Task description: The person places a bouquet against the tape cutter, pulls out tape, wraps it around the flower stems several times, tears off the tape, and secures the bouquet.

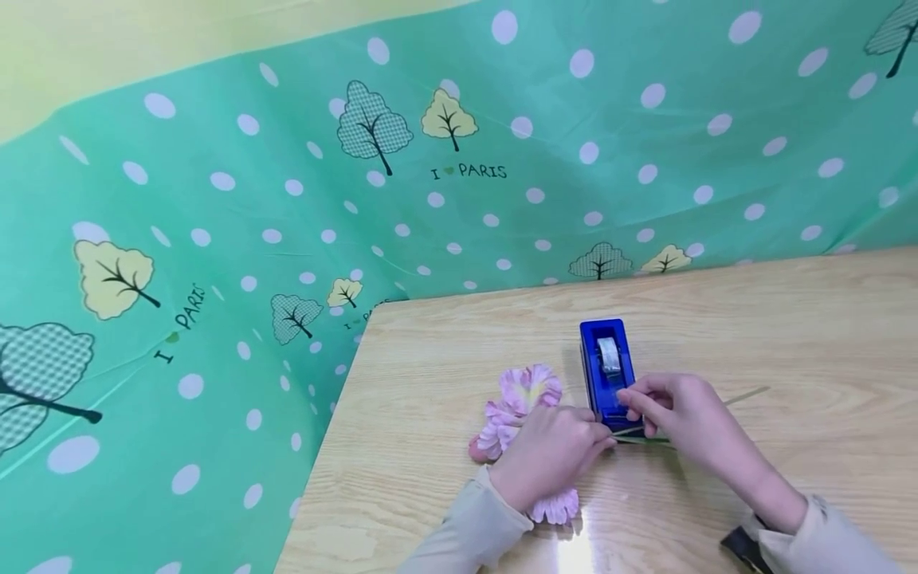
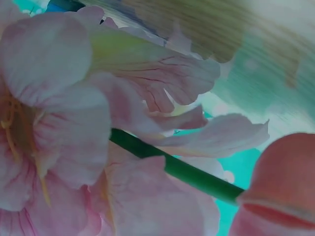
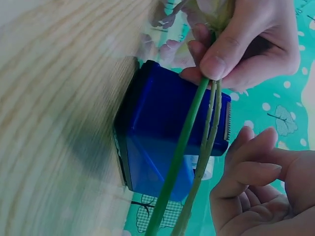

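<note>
Backdrop: green dotted cloth behind the wood-grain bench
Pink flowers: beside the left hand
Left fingers: clamped on the stems
Right hand: fingers bent near the blue tape dispenser; cannot tell whether they pinch anything
Dispenser: on the bench, beyond the stems

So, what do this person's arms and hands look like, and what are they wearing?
Both the left hand and right hand are bare, with no gloves. The left sleeve and right sleeve are plain, pale beige-grey, and reach the wrists. A black item shows beside the right cuff; I can't tell what it is.
</note>
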`<state>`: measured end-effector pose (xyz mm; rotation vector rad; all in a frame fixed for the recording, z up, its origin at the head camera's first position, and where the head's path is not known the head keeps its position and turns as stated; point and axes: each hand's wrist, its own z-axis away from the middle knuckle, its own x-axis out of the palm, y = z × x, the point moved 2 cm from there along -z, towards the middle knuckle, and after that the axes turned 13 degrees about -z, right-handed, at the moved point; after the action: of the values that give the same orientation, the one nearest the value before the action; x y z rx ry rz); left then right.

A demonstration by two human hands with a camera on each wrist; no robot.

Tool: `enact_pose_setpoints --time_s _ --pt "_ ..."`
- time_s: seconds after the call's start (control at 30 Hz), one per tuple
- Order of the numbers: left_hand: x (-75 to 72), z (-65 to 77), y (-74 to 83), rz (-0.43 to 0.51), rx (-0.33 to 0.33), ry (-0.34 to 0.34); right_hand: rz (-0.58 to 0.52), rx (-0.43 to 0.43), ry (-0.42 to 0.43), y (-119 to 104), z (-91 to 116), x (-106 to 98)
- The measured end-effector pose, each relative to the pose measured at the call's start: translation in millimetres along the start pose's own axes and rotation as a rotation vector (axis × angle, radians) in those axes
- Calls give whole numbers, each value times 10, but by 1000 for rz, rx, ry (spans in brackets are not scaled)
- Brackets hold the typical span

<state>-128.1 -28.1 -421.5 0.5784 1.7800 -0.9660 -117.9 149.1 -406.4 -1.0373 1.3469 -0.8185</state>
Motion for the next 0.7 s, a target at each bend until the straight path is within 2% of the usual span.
enact_pose_setpoints --time_s 0.23,0.47,0.7 --pt "10 17 -7 0 8 13 -15 31 -72 -32 81 9" --pt "33 21 2 30 9 16 -164 62 -193 17 150 -16" --pt "29 9 -18 27 2 14 -213 76 -282 66 207 -19"
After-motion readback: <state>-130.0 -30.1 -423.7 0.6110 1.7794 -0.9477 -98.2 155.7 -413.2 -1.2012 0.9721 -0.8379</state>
